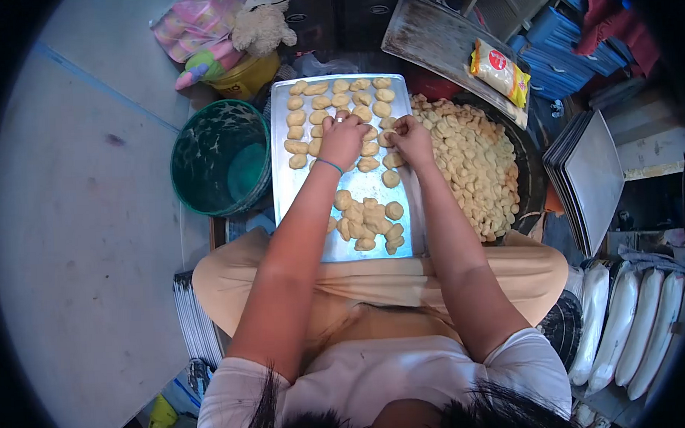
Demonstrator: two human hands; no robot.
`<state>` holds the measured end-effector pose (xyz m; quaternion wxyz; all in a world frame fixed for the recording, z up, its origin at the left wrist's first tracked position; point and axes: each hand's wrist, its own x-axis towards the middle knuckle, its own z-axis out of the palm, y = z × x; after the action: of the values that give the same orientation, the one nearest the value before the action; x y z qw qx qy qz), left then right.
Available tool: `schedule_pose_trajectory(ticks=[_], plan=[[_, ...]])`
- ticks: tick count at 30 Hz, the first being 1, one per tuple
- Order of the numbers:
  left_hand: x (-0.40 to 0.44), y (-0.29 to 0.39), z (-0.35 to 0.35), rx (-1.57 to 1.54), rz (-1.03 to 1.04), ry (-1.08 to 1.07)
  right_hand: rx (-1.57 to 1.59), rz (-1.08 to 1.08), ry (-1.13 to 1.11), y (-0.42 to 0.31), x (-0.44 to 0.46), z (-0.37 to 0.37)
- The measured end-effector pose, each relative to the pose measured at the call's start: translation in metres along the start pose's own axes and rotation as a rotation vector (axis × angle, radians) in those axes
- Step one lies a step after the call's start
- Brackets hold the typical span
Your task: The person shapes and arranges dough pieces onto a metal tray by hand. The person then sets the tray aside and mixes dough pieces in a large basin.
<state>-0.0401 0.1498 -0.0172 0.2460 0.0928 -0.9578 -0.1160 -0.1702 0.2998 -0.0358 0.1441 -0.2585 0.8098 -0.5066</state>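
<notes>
A shiny metal tray [283, 193] lies across my lap, bearing rows of shaped yellow dough pieces [341, 100]. My left hand [344, 141], with a ring and a teal wrist band, is over the middle rows. Its curled fingers are at a dough piece [369, 134], partly covered by them. Beside it, my right hand [412, 141] pinches another dough piece [386, 138] near the tray's right side. Closer to me on the tray sits a loose heap of dough lumps [364, 218], with small rounds around it.
A large dark round container [533, 169] full of dough pieces stands right of the tray. To the left is a green bucket [220, 158]. A worn board [434, 37] bears a yellow-and-white packet [500, 71]. Stacked metal trays [594, 179] lean at far right.
</notes>
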Motion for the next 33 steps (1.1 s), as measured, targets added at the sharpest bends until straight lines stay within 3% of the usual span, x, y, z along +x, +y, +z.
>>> schedule_pose_trajectory(ticks=[1, 4, 7, 8, 10, 14, 17, 22, 29, 33], plan=[[0.002, 0.003, 0.001, 0.004, 0.026, -0.026, 0.121, -0.021, 0.033, 0.003, -0.001, 0.0], [0.008, 0.005, -0.005, 0.038, -0.001, -0.117, -0.052, -0.061, 0.013, -0.004, -0.018, -0.017], [0.005, 0.007, 0.002, 0.065, -0.03, -0.057, -0.21, 0.009, -0.251, -0.025, -0.039, -0.032], [0.003, 0.008, 0.004, 0.05, -0.026, -0.003, -0.223, -0.067, -0.28, -0.014, -0.039, -0.029], [-0.002, 0.02, -0.002, 0.02, -0.016, 0.105, -0.16, -0.004, -0.199, -0.009, -0.041, -0.024], [-0.015, 0.036, -0.02, -0.02, -0.04, -0.11, -0.087, 0.027, -0.169, -0.005, -0.041, -0.018], [-0.017, 0.033, -0.01, 0.062, -0.1, -0.19, -0.077, -0.119, 0.002, -0.017, -0.038, -0.014], [-0.02, 0.036, -0.013, 0.022, -0.117, -0.089, -0.378, -0.189, -0.107, -0.02, -0.023, -0.015], [-0.065, 0.033, -0.075, 0.047, -0.347, -0.029, -0.248, -0.178, -0.136, -0.028, -0.029, -0.035], [-0.087, 0.024, -0.098, 0.075, -0.46, -0.06, -0.36, -0.203, -0.362, -0.035, -0.051, -0.035]])
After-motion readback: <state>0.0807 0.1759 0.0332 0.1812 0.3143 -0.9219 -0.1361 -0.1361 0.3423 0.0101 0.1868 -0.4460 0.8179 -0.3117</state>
